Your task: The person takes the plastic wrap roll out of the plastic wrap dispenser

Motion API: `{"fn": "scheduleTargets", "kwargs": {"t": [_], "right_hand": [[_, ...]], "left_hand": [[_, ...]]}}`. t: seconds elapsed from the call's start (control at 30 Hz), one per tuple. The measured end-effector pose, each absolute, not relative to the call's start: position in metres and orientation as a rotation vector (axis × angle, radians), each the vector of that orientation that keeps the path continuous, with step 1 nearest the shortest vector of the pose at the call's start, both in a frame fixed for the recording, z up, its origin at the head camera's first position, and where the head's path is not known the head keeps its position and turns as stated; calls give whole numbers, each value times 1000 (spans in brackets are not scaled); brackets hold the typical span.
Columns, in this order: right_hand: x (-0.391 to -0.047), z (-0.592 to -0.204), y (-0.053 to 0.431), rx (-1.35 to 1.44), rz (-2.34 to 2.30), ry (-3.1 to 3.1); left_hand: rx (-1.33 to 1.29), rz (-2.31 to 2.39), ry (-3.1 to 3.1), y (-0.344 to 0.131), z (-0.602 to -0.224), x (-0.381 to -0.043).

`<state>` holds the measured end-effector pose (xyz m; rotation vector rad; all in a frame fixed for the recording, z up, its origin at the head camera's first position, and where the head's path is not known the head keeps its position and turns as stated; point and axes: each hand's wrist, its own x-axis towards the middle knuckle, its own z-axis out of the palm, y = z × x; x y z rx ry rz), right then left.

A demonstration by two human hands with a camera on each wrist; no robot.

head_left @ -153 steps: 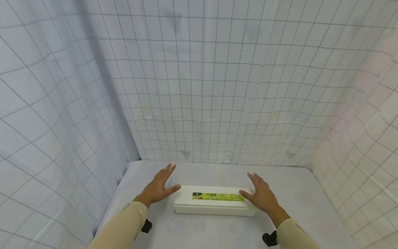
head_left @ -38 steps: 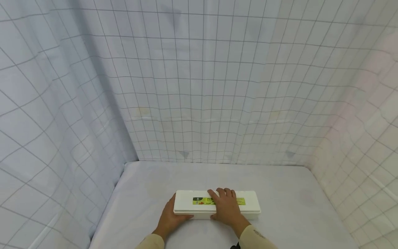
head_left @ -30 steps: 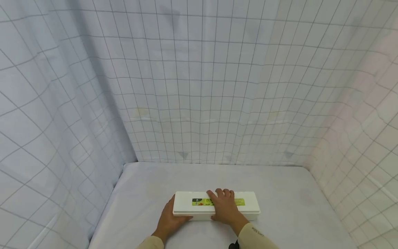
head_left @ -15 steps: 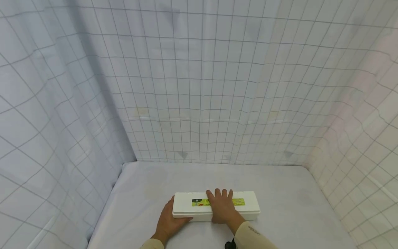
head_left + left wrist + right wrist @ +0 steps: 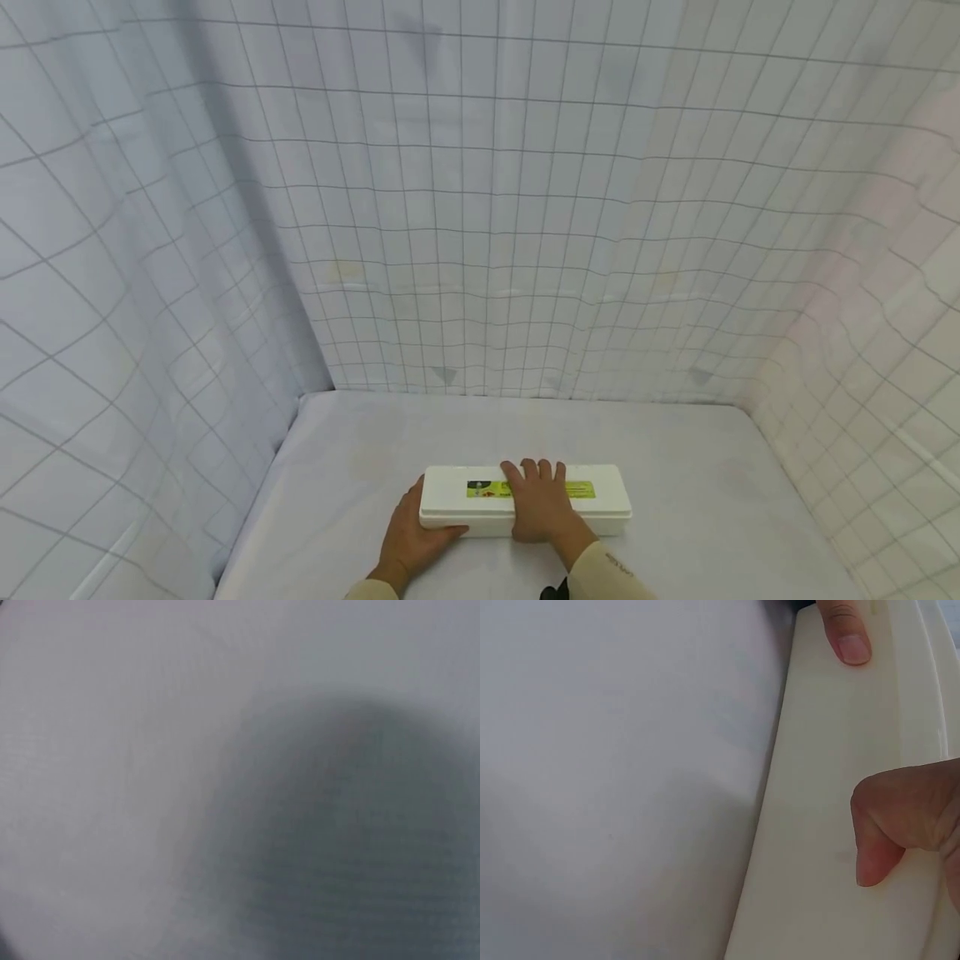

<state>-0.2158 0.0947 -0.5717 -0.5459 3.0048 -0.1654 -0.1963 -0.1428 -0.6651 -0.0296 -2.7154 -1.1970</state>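
Observation:
A long white lidded box (image 5: 450, 492) with a yellow-green label lies crosswise on the white table in the head view. My left hand (image 5: 412, 533) grips its left end, the thumb along the front wall and the other fingers round the end, partly hidden. Over the lid, right of centre, lies my right hand (image 5: 540, 504), fingers spread across the label. Seen from the right wrist, the right thumb (image 5: 881, 855) is bent against the front wall of the box, and the left thumb (image 5: 851, 645) presses the same wall farther along. The lid sits on the box.
White cloth covers the table (image 5: 360, 433). Grid-patterned curtains (image 5: 480, 250) hang behind it and on both sides. The left wrist view holds only a blurred pale surface (image 5: 112, 750) with a dark shadow.
Five seconds ago both hands hovered with spread fingers by the box's ends; now both hold it. Within the last second the right fingers spread slightly and its thumb tucked in.

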Motion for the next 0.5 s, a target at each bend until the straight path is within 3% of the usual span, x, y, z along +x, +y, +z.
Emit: {"fn": "scheduleTargets", "kwargs": {"t": [0.5], "right_hand": [[-228, -554, 96, -542, -171, 2898]], "left_hand": [[-22, -1178, -2731, -144, -666, -196]]}}
